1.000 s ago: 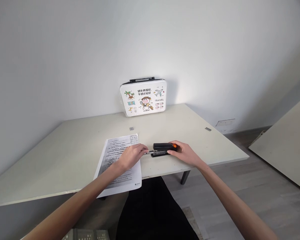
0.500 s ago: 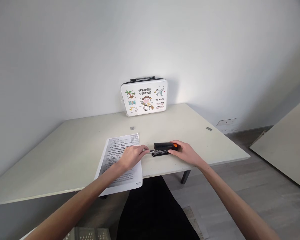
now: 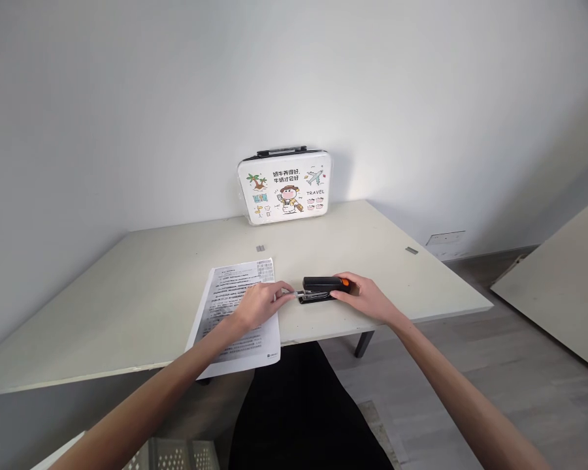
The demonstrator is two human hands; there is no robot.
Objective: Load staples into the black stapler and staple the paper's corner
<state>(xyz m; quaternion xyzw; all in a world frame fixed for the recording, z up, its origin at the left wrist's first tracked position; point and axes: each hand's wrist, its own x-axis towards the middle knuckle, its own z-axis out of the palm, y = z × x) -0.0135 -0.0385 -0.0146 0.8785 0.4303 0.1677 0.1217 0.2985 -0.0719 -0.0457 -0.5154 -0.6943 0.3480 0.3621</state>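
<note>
A black stapler [image 3: 318, 283] with an orange part at its rear lies on the table, its front pointing left. My right hand [image 3: 365, 296] is closed around its rear end, with the thumb along the near side. At the stapler's front, my left hand [image 3: 262, 303] pinches a thin silver metal piece [image 3: 300, 294] between thumb and fingers. Whether that piece is part of the stapler or separate, I cannot tell. Beneath my left hand and forearm is a printed sheet of paper [image 3: 225, 287], its lower edge reaching past the table's front edge.
On the white table [image 3: 142, 294] lie two small grey strips, one strip [image 3: 260, 248] behind the paper and another strip [image 3: 411, 250] near the right edge. A white cartoon-printed case [image 3: 287, 189] leans against the wall. Below at left is a perforated basket [image 3: 176, 454].
The view has shifted slightly. Both hands keep nearly the same places at the two ends of the stapler, with the left still pinching the silver piece.
</note>
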